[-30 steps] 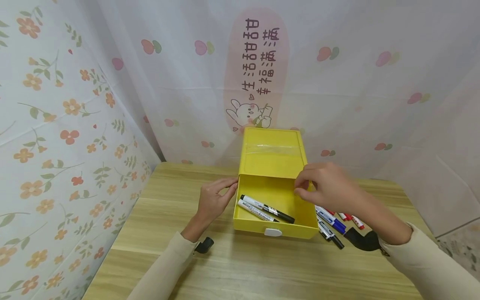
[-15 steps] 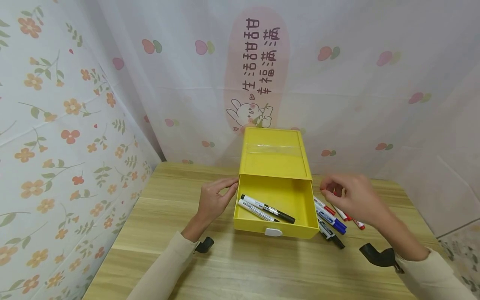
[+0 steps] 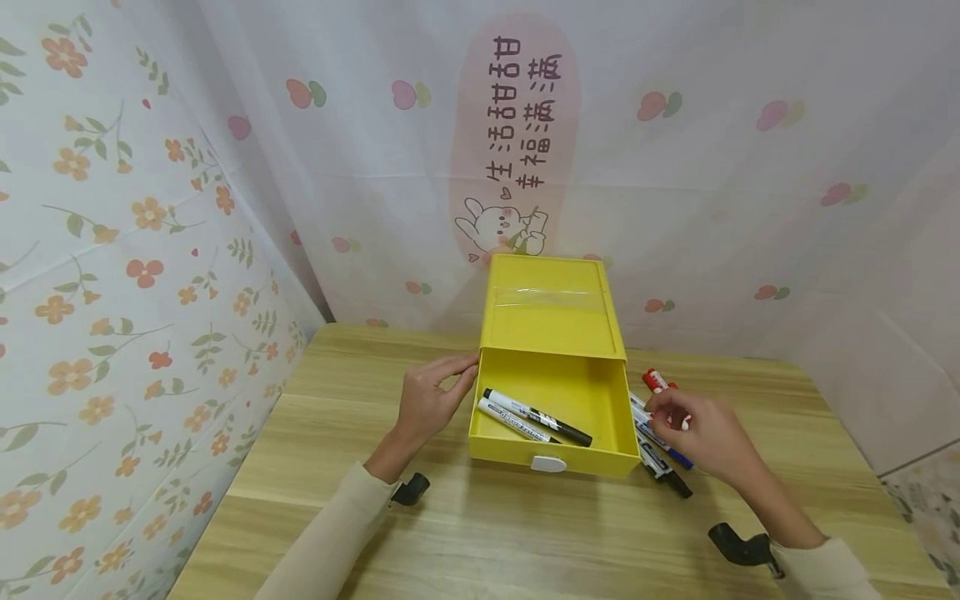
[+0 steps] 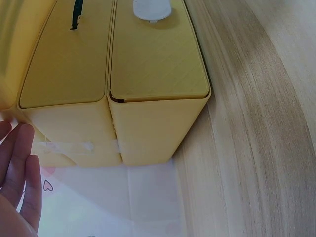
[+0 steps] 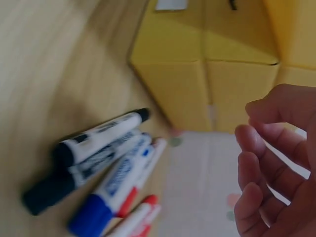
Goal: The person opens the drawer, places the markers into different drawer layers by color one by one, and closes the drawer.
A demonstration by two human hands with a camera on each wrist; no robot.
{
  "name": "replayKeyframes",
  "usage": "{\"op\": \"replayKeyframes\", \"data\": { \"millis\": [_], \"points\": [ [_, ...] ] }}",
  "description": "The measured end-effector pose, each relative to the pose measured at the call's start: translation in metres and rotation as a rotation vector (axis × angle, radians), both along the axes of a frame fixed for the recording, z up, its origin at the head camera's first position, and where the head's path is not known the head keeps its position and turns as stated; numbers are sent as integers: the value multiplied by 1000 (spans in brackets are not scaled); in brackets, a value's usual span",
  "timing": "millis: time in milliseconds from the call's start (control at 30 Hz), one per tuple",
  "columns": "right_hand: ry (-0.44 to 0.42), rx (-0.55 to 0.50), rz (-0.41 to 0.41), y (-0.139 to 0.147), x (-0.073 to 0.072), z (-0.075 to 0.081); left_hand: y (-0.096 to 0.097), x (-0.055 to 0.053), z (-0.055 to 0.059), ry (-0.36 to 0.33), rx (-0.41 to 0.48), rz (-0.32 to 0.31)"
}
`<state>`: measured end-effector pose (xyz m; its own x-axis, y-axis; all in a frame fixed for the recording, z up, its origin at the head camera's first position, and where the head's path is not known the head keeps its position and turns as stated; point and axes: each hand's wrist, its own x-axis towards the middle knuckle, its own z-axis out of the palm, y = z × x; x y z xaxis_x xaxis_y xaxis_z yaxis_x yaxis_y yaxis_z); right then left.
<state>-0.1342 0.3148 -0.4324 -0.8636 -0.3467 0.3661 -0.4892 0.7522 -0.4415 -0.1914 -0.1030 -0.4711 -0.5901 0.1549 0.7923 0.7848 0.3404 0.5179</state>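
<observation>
A yellow drawer box (image 3: 551, 304) stands on the table with its top drawer (image 3: 555, 465) pulled out. Inside lie two white markers (image 3: 517, 421) with black caps. The extended fingers of my left hand (image 3: 431, 400) touch the box's left side near the drawer opening. To the right of the box, my right hand (image 3: 701, 429) hovers over a loose group of markers, its fingers bent and nothing between them in the right wrist view. Below it are a blue-capped marker (image 5: 116, 180), black-capped markers (image 5: 101, 138) and red ones (image 5: 140, 215). My right hand partly hides the group in the head view.
Lower drawer fronts show in the left wrist view, one with a white tab (image 4: 152, 9). A wood-grain table (image 3: 450, 533) lies under everything. A printed curtain (image 3: 375, 208) hangs behind the box, and a floral one (image 3: 135, 292) on the left.
My right hand has moved from over the drawer's right edge to the right, then down toward the loose markers. My left hand and the two markers in the drawer have stayed put.
</observation>
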Motion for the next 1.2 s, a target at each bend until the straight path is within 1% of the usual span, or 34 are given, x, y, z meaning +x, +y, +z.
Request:
{"op": "replayKeyframes", "data": {
  "millis": [33,133,300,433,633,833,1000,1200],
  "points": [
    [-8,5,-17,1,0,-4,0,0,0,0,1,-1],
    [-69,35,-82,7,3,-17,1,0,1,-2,6,-4],
    [-202,83,-180,17,8,-37,1,0,1,-2,6,-7],
    [-257,99,-214,24,12,-50,2,0,1,4,5,-8],
    [-292,97,-243,32,19,-63,2,0,1,-2,0,1],
    [-321,88,-263,37,24,-71,1,0,1,-4,-4,7],
    [-338,82,-277,38,29,-72,1,1,2,-9,-3,8],
    [-366,89,-279,39,34,-70,1,0,0,4,0,4]
  ]
}}
